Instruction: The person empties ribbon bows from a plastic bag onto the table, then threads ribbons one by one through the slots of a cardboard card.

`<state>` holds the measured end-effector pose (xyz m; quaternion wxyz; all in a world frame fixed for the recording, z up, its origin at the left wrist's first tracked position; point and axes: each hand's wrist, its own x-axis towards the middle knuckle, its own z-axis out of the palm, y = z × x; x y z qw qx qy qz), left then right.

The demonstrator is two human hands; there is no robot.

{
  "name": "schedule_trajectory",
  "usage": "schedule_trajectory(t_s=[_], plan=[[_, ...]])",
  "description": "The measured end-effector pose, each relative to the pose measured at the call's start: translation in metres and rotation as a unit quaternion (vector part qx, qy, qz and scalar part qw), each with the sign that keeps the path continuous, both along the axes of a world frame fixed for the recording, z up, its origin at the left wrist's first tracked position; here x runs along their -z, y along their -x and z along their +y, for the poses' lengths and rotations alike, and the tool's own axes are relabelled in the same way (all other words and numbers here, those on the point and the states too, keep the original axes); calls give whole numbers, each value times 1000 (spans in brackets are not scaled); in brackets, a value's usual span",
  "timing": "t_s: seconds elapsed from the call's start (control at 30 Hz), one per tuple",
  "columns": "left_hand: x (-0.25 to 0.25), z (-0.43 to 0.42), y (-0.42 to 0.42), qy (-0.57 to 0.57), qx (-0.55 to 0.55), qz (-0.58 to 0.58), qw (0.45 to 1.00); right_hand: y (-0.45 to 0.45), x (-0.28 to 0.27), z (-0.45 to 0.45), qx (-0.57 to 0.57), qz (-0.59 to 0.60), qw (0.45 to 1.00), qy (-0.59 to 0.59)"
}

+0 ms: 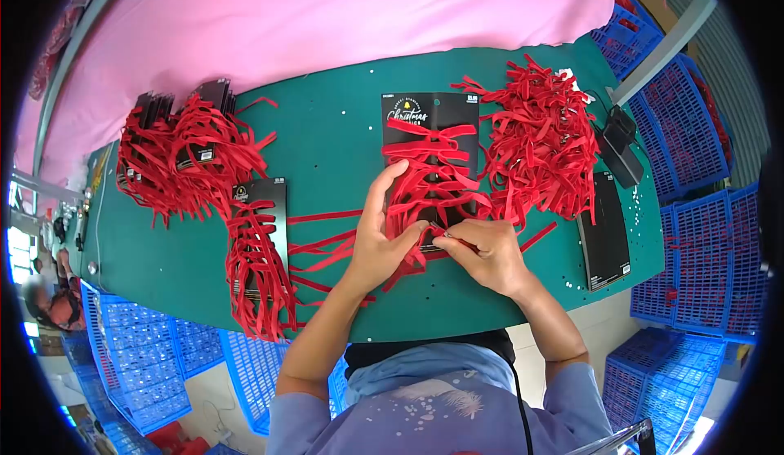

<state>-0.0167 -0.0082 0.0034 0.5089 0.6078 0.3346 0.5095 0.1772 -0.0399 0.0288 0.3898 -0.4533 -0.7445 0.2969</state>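
A black Christmas card (395, 112) with several red velvet bows (433, 132) in a column lies on the table before me. At its lower end, my right hand (490, 252) is closed, thumb and fingers pinching a red bow by its middle, where something small and shiny shows. My left hand (382, 241) lies along the card's left edge with the index finger stretched upward. Its thumb presses on the same bow from the left; the other fingers are hidden under the ribbon. Loose ribbon tails stick out to both sides of my hands.
To the right are a heap of red bows (543, 140), dark cards (604, 230) and a black device (621, 144). Bow-filled cards (260, 251) and a stack of them (184, 149) lie left. Blue crates (686, 128) surround the green table (327, 128). A person (61, 300) is at far left.
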Motion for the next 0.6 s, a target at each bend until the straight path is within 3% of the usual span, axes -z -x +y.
schedule_trajectory(t_s=[0.6], plan=[[3, -2, -3, 9, -1, 0, 1000, -2, 5, -1, 27, 28, 998, 58]])
